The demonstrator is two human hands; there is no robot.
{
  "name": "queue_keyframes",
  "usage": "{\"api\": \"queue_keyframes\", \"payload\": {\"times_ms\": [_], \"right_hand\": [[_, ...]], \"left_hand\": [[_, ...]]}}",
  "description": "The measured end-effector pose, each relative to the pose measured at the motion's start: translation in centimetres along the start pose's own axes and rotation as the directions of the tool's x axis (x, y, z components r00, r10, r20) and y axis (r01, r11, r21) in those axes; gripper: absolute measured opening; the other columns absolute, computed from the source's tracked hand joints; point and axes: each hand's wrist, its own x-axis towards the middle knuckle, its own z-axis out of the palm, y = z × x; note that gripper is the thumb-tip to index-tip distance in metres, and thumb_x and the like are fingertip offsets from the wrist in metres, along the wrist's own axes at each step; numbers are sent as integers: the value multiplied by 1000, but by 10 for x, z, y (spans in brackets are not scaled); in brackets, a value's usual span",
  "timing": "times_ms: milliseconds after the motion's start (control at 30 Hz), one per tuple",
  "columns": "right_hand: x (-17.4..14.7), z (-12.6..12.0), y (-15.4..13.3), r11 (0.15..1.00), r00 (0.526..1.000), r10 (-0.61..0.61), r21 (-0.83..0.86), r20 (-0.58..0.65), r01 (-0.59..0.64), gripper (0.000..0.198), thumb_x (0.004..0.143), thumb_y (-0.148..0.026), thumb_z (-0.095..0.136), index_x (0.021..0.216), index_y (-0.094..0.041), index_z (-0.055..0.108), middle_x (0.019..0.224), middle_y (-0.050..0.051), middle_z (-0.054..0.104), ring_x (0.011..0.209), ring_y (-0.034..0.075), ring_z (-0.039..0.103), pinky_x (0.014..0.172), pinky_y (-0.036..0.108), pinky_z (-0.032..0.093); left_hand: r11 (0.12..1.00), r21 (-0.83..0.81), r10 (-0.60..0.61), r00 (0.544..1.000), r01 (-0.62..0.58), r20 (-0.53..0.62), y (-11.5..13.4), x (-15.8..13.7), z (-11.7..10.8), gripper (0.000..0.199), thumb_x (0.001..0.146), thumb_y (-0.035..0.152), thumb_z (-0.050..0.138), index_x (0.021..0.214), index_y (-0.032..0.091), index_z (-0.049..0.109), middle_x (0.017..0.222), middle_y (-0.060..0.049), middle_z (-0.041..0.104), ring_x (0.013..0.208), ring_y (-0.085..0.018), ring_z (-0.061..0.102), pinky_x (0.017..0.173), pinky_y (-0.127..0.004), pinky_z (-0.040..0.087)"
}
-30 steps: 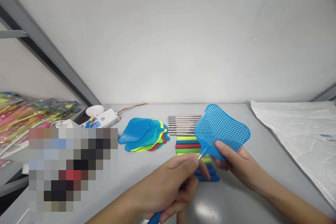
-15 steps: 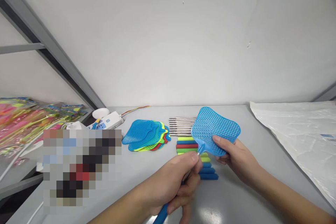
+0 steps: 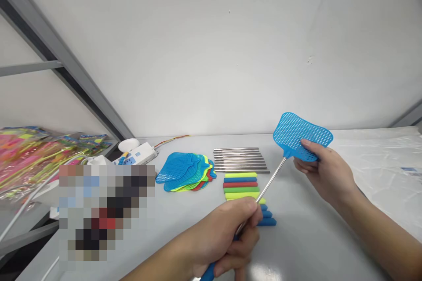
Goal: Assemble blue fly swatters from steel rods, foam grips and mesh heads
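A blue fly swatter (image 3: 298, 134) with a perforated head, a thin metal rod and a blue grip is held up in front of me. My left hand (image 3: 227, 237) is closed around its rod and the top of the grip. The head's lower right part is pinched between the thumb and fingers of my right hand (image 3: 329, 171). Behind my left hand, several coloured grips (image 3: 241, 185) in yellow, blue, red and green lie in a column. Beyond these sits a row of metal rods (image 3: 240, 160). To their left is a pile of loose swatter heads (image 3: 180, 169), blue ones on top.
A white power strip (image 3: 140, 154) with cables stands at the back left. Bagged colourful goods (image 3: 39, 153) fill the far left. Clear plastic sheeting (image 3: 389, 162) covers the right side. A pixelated patch hides part of the grey table (image 3: 178, 215). A white wall rises behind.
My right hand has moved right and up with the swatter head. A long stretch of metal rod now shows between the head and my left hand, which has stayed nearly in place.
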Motion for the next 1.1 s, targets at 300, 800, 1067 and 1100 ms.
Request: {"api": "queue_keyframes", "payload": {"times_ms": [300, 800, 1067, 1100], "right_hand": [[-78, 33, 44, 982, 935, 118, -181, 334, -60, 42, 88, -56, 54, 69, -19, 60, 56, -2, 40, 50, 11, 34, 47, 26, 27], [-39, 4, 18, 989, 985, 64, -139, 159, -42, 35, 89, -49, 55, 78, -19, 68, 45, -5, 26, 46, 10, 26, 47, 27, 25], [-12, -4, -4, 996, 996, -84, -17, -26, 83, 33, 93, -42, 55, 73, -17, 65, 45, -6, 25, 45, 8, 24, 48, 25, 28], [-9, -5, -8, 995, 994, -98, -5, -45, 98, 33, 93, -42, 55, 73, -17, 65, 45, -7, 25, 45, 8, 23, 48, 25, 29]], "left_hand": [[994, 72, 86, 995, -82, -45, -12, 8, 13, 27, 94, 39, 37, 76, 21, 46, 39, 9, 34, 29, -8, 21, 29, -18, 14], [992, 124, 17, 999, -21, 28, 1, -1, 2, 25, 96, 44, 35, 82, 24, 42, 45, 9, 37, 29, -10, 19, 21, -19, 14], [991, 132, -37, 998, 32, 43, 5, -4, -5, 28, 98, 44, 30, 83, 23, 40, 42, 11, 36, 26, -6, 17, 24, -15, 13], [989, 142, -48, 998, 41, 50, 6, -5, -7, 28, 98, 44, 30, 83, 23, 40, 42, 11, 36, 26, -6, 17, 26, -15, 14]]}}
